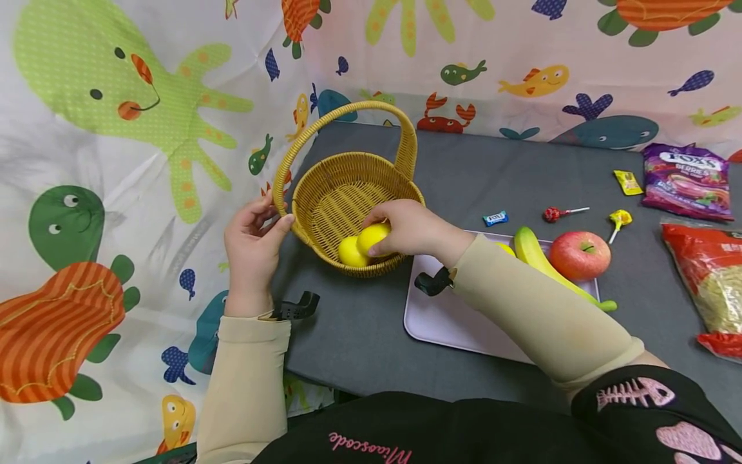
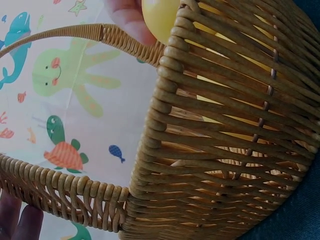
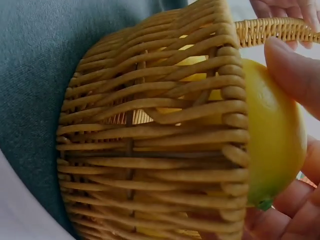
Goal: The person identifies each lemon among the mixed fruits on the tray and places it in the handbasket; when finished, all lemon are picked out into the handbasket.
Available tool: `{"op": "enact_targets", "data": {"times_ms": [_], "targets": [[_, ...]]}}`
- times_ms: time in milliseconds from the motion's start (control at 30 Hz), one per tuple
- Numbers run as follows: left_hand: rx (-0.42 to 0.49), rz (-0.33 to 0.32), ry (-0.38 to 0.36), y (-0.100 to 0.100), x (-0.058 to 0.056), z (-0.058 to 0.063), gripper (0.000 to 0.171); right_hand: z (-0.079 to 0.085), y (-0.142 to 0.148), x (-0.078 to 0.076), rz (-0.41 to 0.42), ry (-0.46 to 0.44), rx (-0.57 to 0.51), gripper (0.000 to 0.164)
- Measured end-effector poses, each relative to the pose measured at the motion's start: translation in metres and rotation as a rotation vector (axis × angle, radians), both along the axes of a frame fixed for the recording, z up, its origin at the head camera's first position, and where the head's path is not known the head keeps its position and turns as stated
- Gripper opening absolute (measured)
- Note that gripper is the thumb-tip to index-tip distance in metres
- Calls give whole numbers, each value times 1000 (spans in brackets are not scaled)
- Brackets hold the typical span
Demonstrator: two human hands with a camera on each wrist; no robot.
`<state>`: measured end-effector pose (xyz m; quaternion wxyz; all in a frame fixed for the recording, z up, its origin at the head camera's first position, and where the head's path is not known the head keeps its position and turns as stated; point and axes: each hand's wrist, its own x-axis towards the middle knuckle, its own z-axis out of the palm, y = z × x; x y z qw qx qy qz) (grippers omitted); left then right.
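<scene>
A woven wicker basket (image 1: 332, 193) with a tall arched handle (image 1: 408, 151) stands on the grey table. My left hand (image 1: 250, 254) pinches the near-left foot of that handle between thumb and fingers. Over the basket's near rim, my right hand (image 1: 413, 227) grips a yellow lemon (image 1: 372, 237). Another lemon (image 1: 350, 252) lies inside, right beside the held one. From the right wrist, the held lemon (image 3: 275, 135) bulges above the rim, its green stem end low, thumb on top and fingers underneath. Yellow shows through the weave in the left wrist view.
A pale tray (image 1: 446, 322) right of the basket bears a banana (image 1: 539, 258), a red apple (image 1: 580, 256) and a partly hidden yellow thing. Beyond it lie a blue-wrapped candy (image 1: 495, 218), two lollipops, a yellow packet (image 1: 628, 182), a purple candy bag (image 1: 688, 180) and a red-and-clear bag (image 1: 710, 277).
</scene>
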<state>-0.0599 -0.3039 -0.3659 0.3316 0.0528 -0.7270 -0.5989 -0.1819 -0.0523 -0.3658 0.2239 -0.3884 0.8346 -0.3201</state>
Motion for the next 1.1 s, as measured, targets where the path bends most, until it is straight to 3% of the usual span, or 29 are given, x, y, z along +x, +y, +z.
{"op": "enact_targets", "data": {"times_ms": [367, 700, 1100], "targets": [[-26, 1, 9, -2, 1, -1, 42, -1, -19, 4, 106, 124, 84, 53], [-49, -14, 32, -2, 0, -2, 42, -15, -33, 12, 75, 68, 37, 47], [-21, 14, -5, 0, 0, -1, 42, -14, -32, 14, 59, 63, 71, 43]]}}
